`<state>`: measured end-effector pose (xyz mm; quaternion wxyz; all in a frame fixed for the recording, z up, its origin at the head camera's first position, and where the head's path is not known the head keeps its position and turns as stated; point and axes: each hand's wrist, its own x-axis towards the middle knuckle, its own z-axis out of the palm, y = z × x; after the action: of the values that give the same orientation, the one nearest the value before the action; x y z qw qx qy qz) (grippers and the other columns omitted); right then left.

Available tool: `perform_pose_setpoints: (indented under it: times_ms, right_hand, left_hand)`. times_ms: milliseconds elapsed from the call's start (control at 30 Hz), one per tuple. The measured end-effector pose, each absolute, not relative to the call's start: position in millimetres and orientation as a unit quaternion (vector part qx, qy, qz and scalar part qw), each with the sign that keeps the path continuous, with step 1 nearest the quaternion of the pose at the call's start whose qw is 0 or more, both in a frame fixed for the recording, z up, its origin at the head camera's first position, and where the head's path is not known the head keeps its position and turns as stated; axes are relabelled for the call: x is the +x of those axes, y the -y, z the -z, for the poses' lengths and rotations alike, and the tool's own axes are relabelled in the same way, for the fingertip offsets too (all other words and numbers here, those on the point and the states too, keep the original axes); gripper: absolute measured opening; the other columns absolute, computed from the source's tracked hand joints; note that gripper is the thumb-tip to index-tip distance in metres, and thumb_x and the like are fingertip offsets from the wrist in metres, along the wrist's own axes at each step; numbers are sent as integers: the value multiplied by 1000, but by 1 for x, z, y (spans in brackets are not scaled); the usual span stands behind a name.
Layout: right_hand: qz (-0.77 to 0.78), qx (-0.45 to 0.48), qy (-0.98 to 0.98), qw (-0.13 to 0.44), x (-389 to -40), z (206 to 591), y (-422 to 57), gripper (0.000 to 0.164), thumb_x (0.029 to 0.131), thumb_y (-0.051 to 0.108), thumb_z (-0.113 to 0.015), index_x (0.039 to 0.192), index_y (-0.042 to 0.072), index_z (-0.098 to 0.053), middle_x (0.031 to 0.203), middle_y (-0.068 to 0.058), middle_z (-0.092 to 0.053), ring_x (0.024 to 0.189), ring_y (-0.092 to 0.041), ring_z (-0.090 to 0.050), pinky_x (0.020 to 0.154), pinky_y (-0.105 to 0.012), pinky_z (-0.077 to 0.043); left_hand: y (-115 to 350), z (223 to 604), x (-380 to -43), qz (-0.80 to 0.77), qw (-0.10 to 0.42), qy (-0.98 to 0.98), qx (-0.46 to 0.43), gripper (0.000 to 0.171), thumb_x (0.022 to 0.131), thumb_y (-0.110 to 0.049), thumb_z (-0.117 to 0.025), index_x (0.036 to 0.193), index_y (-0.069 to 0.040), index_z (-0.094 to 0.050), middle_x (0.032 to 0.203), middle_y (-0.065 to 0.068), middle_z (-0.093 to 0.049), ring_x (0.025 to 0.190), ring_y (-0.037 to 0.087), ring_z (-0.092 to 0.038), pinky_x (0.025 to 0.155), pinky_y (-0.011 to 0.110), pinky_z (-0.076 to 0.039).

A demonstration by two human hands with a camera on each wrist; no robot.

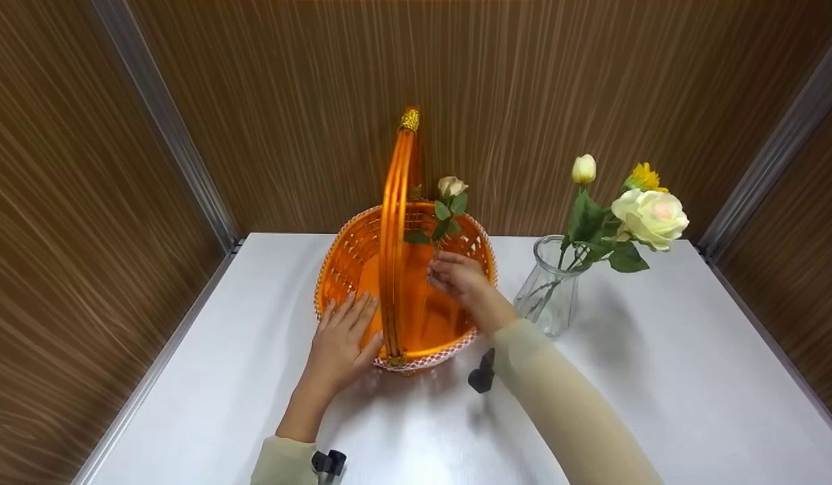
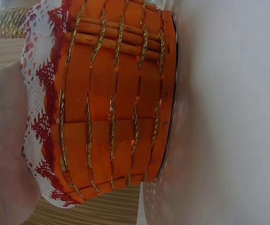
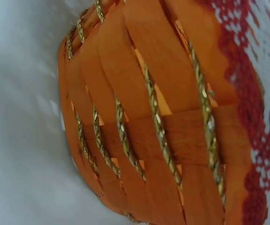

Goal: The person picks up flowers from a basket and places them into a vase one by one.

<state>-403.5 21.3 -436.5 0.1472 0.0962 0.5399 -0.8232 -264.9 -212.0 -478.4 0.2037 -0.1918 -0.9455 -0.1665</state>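
An orange woven basket (image 1: 368, 236) with a tall arched handle (image 1: 393, 222) stands on the white table. Over its near left rim lies my left hand (image 1: 341, 340), fingers stretched out and resting on the edge. My right hand (image 1: 459, 277) reaches over the right side and pinches the stem of a pale pink rose (image 1: 452, 186), which is upright with its green leaves above the basket's inside. In the left wrist view, the palm (image 2: 8, 145) lies against the lace trim (image 2: 39, 103). The right wrist view shows only the basket's woven wall (image 3: 139, 131) and trim, with the hand hidden.
A clear glass vase (image 1: 550, 296) stands right of the basket, close to my right forearm. It holds a white tulip (image 1: 583, 169), a yellow flower (image 1: 643, 178) and a large cream rose (image 1: 651, 219). Wood-grain panels (image 1: 523, 101) wall in the white table (image 1: 207, 377).
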Motion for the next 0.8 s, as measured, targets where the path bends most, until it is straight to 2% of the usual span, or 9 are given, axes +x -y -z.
perform_pose_setpoints:
  times_ms: [100, 167, 300, 400, 500, 633, 800]
  right_hand:
    - [829, 75, -535, 146, -400, 433, -21, 29, 96, -5, -58, 124, 1, -59, 91, -8, -67, 82, -19, -66, 82, -35, -59]
    - [828, 55, -538, 146, -397, 430, -21, 28, 96, -4, -57, 124, 0, -59, 93, -9, -66, 80, -19, -65, 83, -36, -60]
    - [823, 21, -547, 150, -389, 420, -19, 28, 98, -4, -55, 125, -1, -59, 97, -12, -65, 86, -22, -65, 99, -46, -53]
    - [824, 3, -546, 151, -384, 413, -20, 25, 98, -5, -53, 122, -1, -60, 98, -12, -65, 92, -24, -65, 104, -49, -48]
    - [828, -5, -540, 152, -378, 407, -25, 23, 98, -5, -53, 119, -1, -59, 99, -12, -66, 92, -23, -66, 97, -44, -54]
    - [832, -5, -534, 149, -371, 399, -33, 20, 98, -4, -55, 116, -1, -61, 99, -12, -66, 84, -19, -66, 85, -36, -60]
    - [838, -16, -528, 139, -366, 388, -45, 17, 97, -4, -54, 111, 0, -62, 96, -12, -66, 83, -20, -65, 82, -34, -60]
  left_hand:
    - [212, 479, -266, 168, 206, 945, -191, 60, 101, -43, -45, 154, -14, -40, 158, 5, -40, 148, 31, -33, 122, 55, -17]
    - [212, 479, -266, 169, 204, 945, -190, 60, 101, -43, -45, 154, -14, -40, 158, 5, -39, 148, 31, -33, 122, 55, -17]
    - [213, 480, -267, 165, 200, 947, -187, 61, 102, -43, -44, 155, -14, -38, 159, 5, -38, 149, 30, -31, 122, 55, -16]
    - [214, 480, -267, 163, 199, 948, -185, 61, 102, -44, -44, 155, -15, -37, 159, 5, -37, 149, 30, -30, 122, 55, -17]
    - [215, 481, -267, 162, 201, 948, -186, 61, 102, -43, -43, 155, -15, -38, 159, 5, -38, 149, 30, -30, 121, 56, -18]
    - [214, 480, -267, 161, 203, 947, -190, 60, 102, -43, -44, 155, -14, -39, 158, 6, -39, 148, 31, -31, 121, 56, -18]
    - [212, 480, -267, 162, 203, 947, -191, 61, 101, -43, -44, 155, -14, -38, 158, 7, -40, 148, 32, -32, 121, 56, -17]
